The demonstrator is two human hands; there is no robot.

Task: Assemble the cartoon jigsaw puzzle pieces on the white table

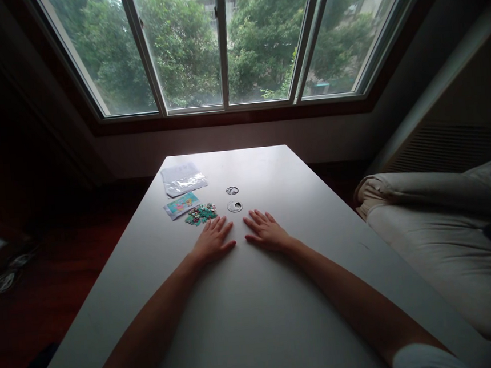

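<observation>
Both hands lie palm down on the white table [257, 314], fingers spread, holding nothing. My left hand [213, 239] rests just below a heap of small multicoloured jigsaw puzzle pieces [200, 213], its fingertips close to the heap's edge. My right hand [267, 230] lies a short way to the right, with a gap between the two thumbs. Ahead of that gap are two flat round black-and-white discs [234, 207], one behind the other. Beside the heap is a colourful picture card [182, 204]. Behind the card lies a clear plastic bag [184, 179].
A wide window [228, 108] stands beyond the table's far edge. A pale sofa [430, 231] runs along the right side. On the left, the dark red floor [83, 244] shows, with a coil of white cable [2, 281] at far left.
</observation>
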